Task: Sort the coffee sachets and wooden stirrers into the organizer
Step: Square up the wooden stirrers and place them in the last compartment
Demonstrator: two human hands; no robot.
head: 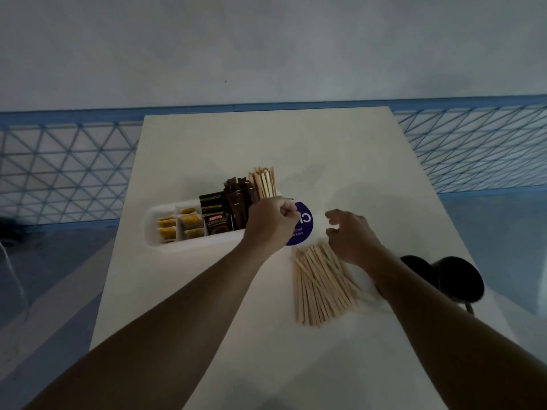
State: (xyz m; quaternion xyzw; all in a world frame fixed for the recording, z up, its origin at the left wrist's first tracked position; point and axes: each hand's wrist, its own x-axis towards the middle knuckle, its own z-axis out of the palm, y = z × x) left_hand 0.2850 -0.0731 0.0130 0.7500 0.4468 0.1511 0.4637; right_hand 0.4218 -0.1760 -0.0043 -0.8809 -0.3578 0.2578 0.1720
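Sachets [214, 220] already filled the organizer [152, 216]; the left hand [270, 223] closed its grip round upright stirrers [263, 182] at its 3 o'clock end; the right hand [352, 238], fingers spread, hovered over loose stirrers [319, 288] left on the counter [266, 143].

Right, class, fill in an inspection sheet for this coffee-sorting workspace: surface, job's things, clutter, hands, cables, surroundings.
Surface: white table, plain top.
Job's things: white organizer holds yellow sachets, black coffee sachets, brown stick sachets and upright wooden stirrers; loose stirrer pile lies on the table nearer the person.
Clutter: purple round label by the organizer's right end; dark round objects at the table's right edge, kind unclear.
Hands: left hand fisted at the upright stirrers, grip unclear; right hand relaxed, fingers loosely curled, over the pile's far end.
Cables: pale cord-like line at far left, unclear.
Surroundings: grey wall, blue lattice panel behind the table.
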